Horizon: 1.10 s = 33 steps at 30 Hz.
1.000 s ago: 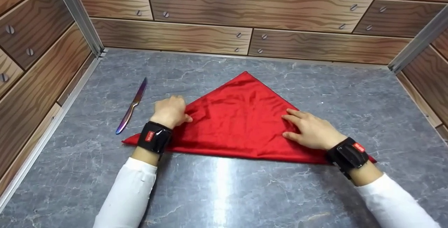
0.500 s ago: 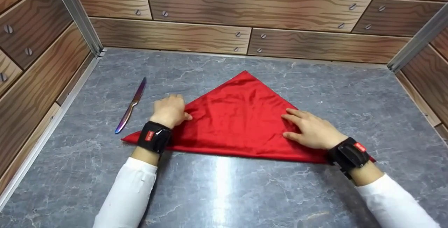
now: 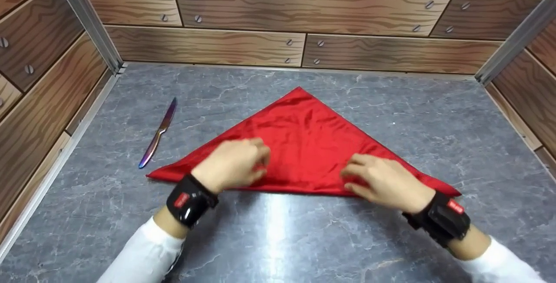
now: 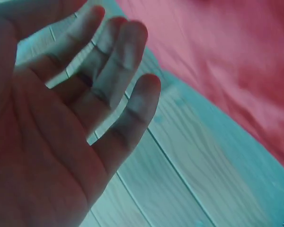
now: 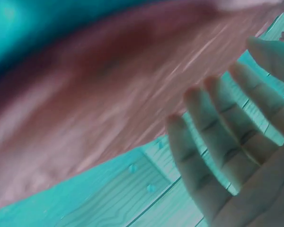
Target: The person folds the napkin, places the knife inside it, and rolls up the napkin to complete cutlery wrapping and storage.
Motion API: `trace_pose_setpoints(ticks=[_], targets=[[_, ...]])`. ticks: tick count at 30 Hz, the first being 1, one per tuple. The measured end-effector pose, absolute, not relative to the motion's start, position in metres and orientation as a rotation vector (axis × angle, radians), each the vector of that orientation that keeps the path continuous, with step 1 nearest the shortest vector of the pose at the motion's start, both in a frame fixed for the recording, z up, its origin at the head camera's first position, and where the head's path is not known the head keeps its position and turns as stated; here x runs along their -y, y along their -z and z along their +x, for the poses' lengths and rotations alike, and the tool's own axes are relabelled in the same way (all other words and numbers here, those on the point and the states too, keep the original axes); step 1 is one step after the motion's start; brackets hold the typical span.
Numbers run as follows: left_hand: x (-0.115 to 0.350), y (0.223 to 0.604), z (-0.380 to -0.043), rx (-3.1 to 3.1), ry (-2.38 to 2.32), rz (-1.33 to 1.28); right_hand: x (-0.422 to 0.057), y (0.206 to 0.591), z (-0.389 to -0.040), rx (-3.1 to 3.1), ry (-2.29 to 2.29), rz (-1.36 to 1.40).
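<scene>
A red satin cloth (image 3: 299, 131) lies folded into a triangle, its peak toward the back wall and its long folded edge toward the person. My left hand (image 3: 234, 161) is over the cloth's left half, fingers loosely bent; the left wrist view shows its palm (image 4: 52, 151) with nothing in it. Over the right half is my right hand (image 3: 382, 181), its fingers slightly curved. In the right wrist view the fingers (image 5: 213, 142) are spread a little beside the cloth (image 5: 109, 94) and hold nothing.
A knife (image 3: 158, 133) with a rainbow sheen lies left of the cloth on the grey marbled table (image 3: 330, 239). Wood-patterned walls (image 3: 243, 9) close off the back and both sides, with metal posts (image 3: 87, 18) at the corners.
Both hands have come off the cloth's slanted sides and moved toward its front edge, the left one also to the right. The cloth keeps its triangle shape. The view has shifted slightly.
</scene>
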<state>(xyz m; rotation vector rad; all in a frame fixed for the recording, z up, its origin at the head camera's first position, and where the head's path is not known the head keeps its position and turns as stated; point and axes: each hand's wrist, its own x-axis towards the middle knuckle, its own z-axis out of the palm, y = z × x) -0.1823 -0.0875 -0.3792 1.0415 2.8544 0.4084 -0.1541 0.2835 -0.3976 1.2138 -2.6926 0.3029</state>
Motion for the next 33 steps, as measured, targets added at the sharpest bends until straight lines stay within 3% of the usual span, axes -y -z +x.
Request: trace_pose_setpoints(ticks=[6, 12, 19, 33], targets=[[0.079, 0.409, -0.168, -2.793, -0.306, 1.315, -0.280, 0.405, -0.142, 2.640, -0.347, 1.319], [0.092, 0.448, -0.174, -2.862, -0.340, 1.377, -0.288, 0.415, -0.138, 2.676, -0.325, 1.295], [0.120, 0.422, -0.152, -2.880, -0.413, 1.242, -0.325, 0.418, -0.132, 2.776, -0.338, 1.154], [0.213, 0.428, -0.143, -3.096, -0.401, 0.890, -0.398, 0.424, -0.117, 2.946, -0.165, 0.707]])
